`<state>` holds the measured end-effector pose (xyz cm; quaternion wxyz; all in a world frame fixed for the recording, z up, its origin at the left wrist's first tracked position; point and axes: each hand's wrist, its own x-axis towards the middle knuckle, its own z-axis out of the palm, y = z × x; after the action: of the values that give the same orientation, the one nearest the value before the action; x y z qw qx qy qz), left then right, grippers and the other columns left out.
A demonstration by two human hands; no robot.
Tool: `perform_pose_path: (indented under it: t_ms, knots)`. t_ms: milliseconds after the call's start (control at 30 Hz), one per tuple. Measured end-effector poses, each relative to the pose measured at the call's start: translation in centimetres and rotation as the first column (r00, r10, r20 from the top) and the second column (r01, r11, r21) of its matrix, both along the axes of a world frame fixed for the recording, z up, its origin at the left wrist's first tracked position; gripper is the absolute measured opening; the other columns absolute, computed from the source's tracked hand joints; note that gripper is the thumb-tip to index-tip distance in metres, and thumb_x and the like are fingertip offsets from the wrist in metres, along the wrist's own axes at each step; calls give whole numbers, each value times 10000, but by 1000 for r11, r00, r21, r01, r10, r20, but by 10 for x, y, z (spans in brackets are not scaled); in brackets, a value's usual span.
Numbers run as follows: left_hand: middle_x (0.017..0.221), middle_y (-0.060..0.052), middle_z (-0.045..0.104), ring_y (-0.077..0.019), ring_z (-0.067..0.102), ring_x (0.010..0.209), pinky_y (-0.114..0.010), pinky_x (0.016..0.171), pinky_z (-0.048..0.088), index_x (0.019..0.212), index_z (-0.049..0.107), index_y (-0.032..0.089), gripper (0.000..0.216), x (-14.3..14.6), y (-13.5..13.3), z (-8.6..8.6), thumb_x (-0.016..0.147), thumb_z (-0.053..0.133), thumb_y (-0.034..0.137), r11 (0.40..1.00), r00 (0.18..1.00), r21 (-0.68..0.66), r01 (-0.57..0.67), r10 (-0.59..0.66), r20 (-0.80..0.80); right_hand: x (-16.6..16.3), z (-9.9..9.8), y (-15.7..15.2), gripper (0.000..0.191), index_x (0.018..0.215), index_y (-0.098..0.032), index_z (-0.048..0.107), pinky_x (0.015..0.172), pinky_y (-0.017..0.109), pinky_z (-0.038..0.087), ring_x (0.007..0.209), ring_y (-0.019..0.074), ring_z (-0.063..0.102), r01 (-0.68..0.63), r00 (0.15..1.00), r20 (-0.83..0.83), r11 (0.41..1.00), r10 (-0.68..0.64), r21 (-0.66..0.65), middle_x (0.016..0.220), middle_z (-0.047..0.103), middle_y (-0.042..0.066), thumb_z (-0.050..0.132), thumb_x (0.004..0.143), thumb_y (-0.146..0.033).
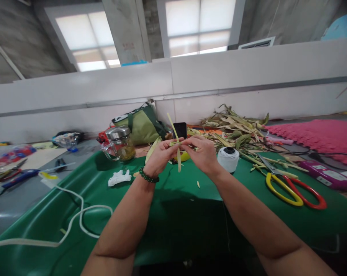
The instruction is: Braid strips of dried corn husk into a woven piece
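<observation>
1. Head view: left hand [162,154] and right hand [201,153] meet, both pinching a pale-green leaf strip [179,163] above the green-covered worktop [84,180], presumably for fine control.
2. Thread spool [228,161] and scissors [273,171] sit rightward, apparently for easy reach.

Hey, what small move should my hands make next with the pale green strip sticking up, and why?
Probably steady the pale green strip with the left hand and bend its free upper end down with the right hand. Both hands meet at its base, while that end sticks up loose. A pale end hangs below; whether it's the same strip, I can't tell.
</observation>
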<state>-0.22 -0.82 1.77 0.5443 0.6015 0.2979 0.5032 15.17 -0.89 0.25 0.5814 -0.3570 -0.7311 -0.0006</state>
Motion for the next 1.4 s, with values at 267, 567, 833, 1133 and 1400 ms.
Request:
perform_pose_path:
  t_ms: [267, 567, 833, 1133, 1400]
  knots:
    - [762, -59, 734, -135, 665, 678, -238, 658, 515, 839, 724, 138, 294, -6, 5, 1, 629, 798, 331, 999, 999, -49, -17, 20, 47, 5, 2, -4, 173, 895, -230, 725, 817, 369, 434, 898, 232, 550, 153, 950, 230, 957, -212, 247, 883, 667, 70, 557, 885, -189]
    - [687, -13, 713, -93, 563, 601, -173, 520, 417, 618, 734, 152, 126, -1, 2, 1, 600, 753, 275, 998, 994, 60, -21, 27, -103, -10, -3, -7, 224, 782, -209, 701, 753, 343, 374, 815, 198, 506, -61, 803, 575, 937, -159, 344, 768, 618, 59, 535, 931, -224]
    - [681, -44, 734, -171, 682, 652, -269, 661, 558, 723, 764, 161, 164, -4, -2, 5, 604, 686, 243, 998, 993, -47, -33, 27, -117, 5, 3, 4, 274, 677, -188, 654, 555, 261, 422, 595, 135, 563, -195, 978, -109, 970, 180, -147, 667, 669, 20, 658, 825, -419]
    - [663, -37, 716, -137, 664, 601, -238, 613, 546, 788, 737, 134, 275, -6, -4, 5, 622, 797, 344, 1000, 993, -14, 1, -3, -116, 7, 4, 11, 326, 627, -183, 613, 561, 255, 449, 598, 131, 578, -170, 969, -219, 951, 114, -257, 636, 652, 20, 675, 775, -466]
    - [596, -12, 673, -113, 635, 566, -218, 589, 521, 767, 669, 132, 304, -15, 2, 10, 589, 819, 328, 995, 996, -36, -88, 89, 32, 33, 21, -2, 372, 1019, -215, 703, 660, 281, 556, 775, 174, 697, -633, 774, -322, 651, 545, -419, 879, 752, 46, 761, 707, -409]
